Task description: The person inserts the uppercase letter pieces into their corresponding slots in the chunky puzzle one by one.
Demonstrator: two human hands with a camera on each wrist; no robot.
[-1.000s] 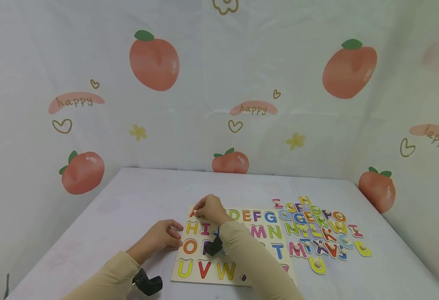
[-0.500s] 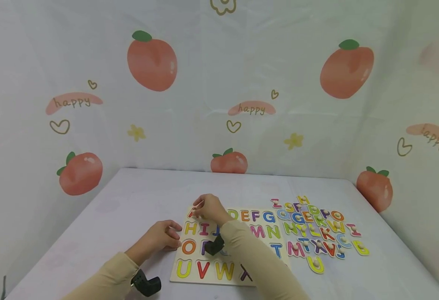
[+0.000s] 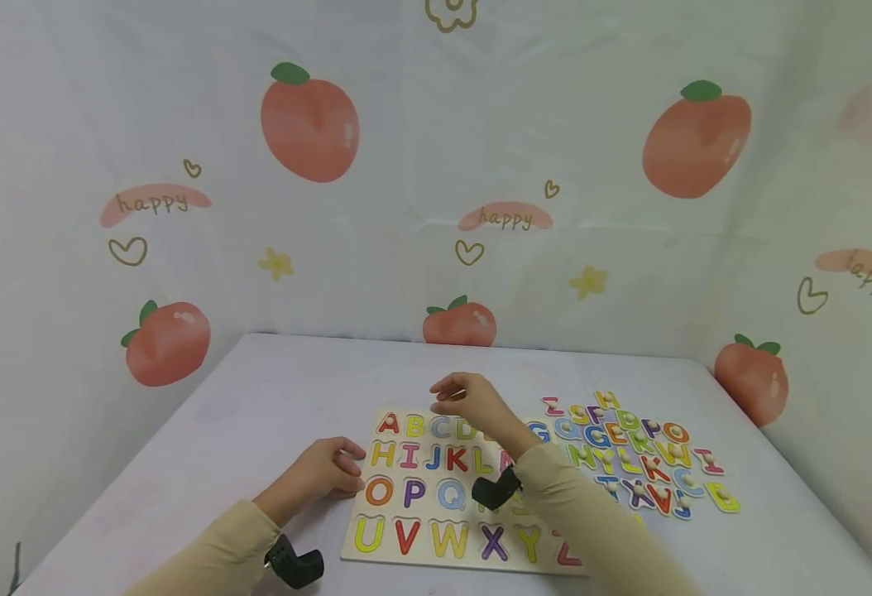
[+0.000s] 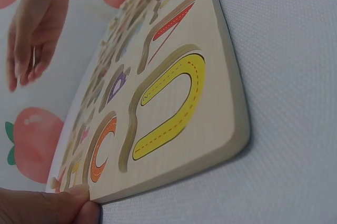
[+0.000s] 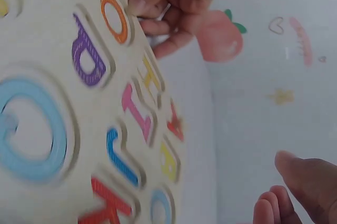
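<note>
A wooden alphabet board lies on the table with rows of recessed coloured letters. At its back left corner the red letter A piece sits in its slot; its knob shows as a blur in the right wrist view. My left hand rests at the board's left edge, thumb and fingertips touching it beside the orange O. My right hand is raised over the board's back edge, fingers loosely bent, with nothing held. In the left wrist view the right hand hangs above the board.
Right of the board lies a loose heap of knobbed letter pieces, among them a red K, a purple X and a yellow-green D or B-like piece. A fruit-patterned curtain stands behind the white table.
My right hand has let go of the letter A piece at the back left slot, then lifted and moved right. My left hand has stayed at the board's left edge.
</note>
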